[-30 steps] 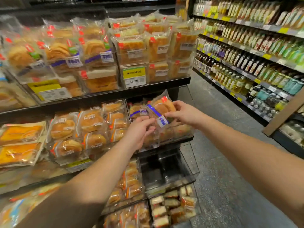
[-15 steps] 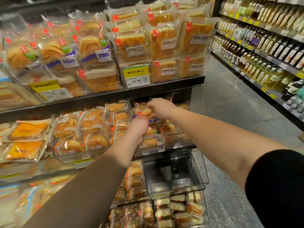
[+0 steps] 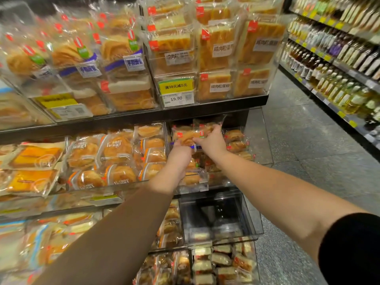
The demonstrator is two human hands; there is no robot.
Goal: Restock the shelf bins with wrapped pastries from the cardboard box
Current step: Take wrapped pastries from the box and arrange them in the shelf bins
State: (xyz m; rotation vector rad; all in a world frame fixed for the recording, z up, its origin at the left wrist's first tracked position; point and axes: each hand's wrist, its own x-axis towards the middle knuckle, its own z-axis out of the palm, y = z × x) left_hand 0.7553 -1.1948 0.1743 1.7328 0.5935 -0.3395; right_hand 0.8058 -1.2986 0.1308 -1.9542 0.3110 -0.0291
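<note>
A wrapped pastry [image 3: 188, 135] in clear film with a blue stripe lies at the top of the clear middle-shelf bin [image 3: 258, 140], on other wrapped pastries. My right hand [image 3: 211, 140] grips its right end from above. My left hand [image 3: 178, 156] holds its lower left edge, with the fingers hidden behind the hand. Both arms reach forward into the bin. The cardboard box is out of view.
Bins of packaged bread fill the top shelf [image 3: 205, 108] over my hands, with a yellow price tag [image 3: 176, 92]. An almost empty clear bin [image 3: 218, 217] sits below. Bottle shelves [image 3: 333, 64] line the right side of the grey aisle floor [image 3: 304, 153].
Both hands have carried the pastry from in front of the shelf forward and down into the middle-shelf bin. The view has come closer to the shelves.
</note>
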